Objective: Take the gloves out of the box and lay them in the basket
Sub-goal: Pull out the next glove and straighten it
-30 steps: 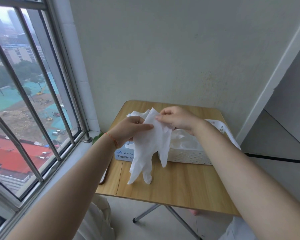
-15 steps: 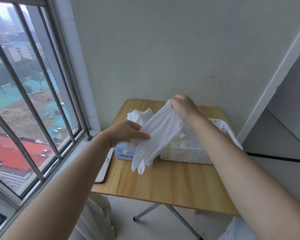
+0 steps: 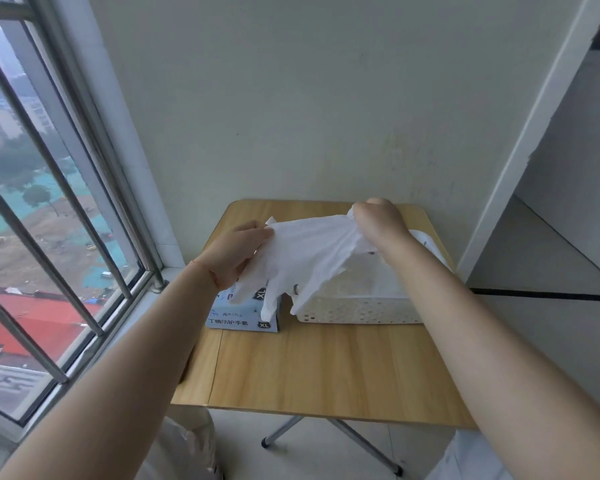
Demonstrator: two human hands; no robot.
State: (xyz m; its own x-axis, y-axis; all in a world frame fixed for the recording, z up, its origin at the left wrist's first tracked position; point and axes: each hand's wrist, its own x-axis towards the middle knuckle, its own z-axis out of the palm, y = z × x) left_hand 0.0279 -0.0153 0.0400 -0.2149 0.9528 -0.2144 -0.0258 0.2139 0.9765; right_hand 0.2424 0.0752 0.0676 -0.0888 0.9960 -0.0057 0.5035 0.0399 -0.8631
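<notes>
Both hands hold 1 white glove [image 3: 312,252] stretched over the basket [image 3: 357,308]: left hand [image 3: 234,254] fingers pinching its cuff corner, right hand [image 3: 378,223] fingers clenched on the other. It isn't laid down yet. The box [image 3: 243,315] sits below the left fingers; how many gloves remain inside can't be told.

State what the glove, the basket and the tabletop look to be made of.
Glove: thin white film, likely nitrile or latex; it wrinkles and stretches between the left hand and right hand.
Basket: white perforated wall, probably moulded plastic.
Tabletop: matte light wood grain, possibly laminate.
</notes>
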